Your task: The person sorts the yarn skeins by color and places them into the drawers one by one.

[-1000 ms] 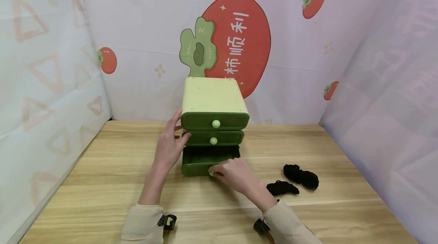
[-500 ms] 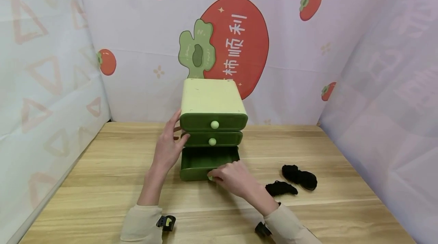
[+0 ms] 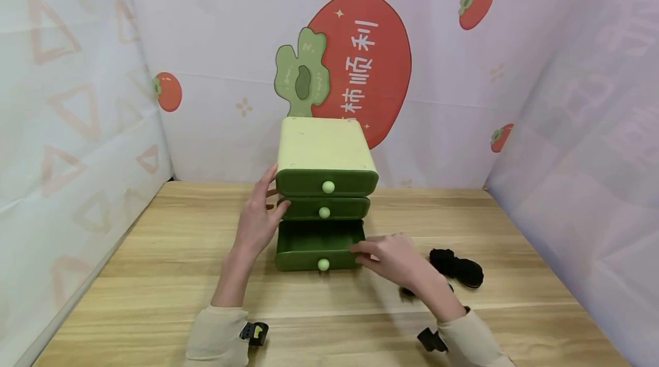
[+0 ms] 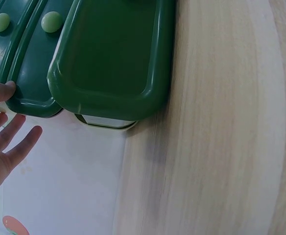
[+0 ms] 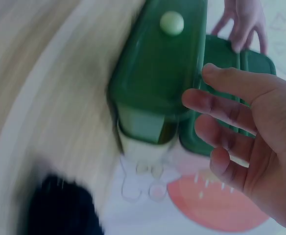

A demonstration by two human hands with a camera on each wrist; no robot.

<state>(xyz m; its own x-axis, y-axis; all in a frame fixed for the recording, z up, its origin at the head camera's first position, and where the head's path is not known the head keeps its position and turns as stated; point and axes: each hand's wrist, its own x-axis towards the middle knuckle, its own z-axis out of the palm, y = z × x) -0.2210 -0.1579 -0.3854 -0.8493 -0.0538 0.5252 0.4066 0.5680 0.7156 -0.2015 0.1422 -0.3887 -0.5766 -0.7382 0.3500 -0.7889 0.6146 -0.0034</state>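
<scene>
A small cabinet (image 3: 324, 144) with a cream top and green drawers stands on the table. Its bottom drawer (image 3: 301, 261) is pulled out, and the part of its inside that shows holds nothing. The top and middle drawers are closed. My left hand (image 3: 256, 221) rests against the cabinet's left side, thumb at the middle drawer's front corner (image 4: 35, 98), the other fingers spread. My right hand (image 3: 393, 258) is at the right end of the bottom drawer's front, fingers loosely bent, holding nothing. The bottom drawer's pale green knob (image 5: 172, 23) is free of the fingers.
Black yarn-like bundles lie to the right: one bundle (image 3: 457, 268) in plain sight, another (image 3: 407, 294) mostly hidden by my right forearm. A wooden table (image 3: 180, 241) carries everything, and printed cloth walls (image 3: 216, 127) enclose its back and sides.
The bottom drawer has come a little farther out. My right hand has let go of its knob and moved right to the drawer's end. My left hand has stayed at the cabinet's side.
</scene>
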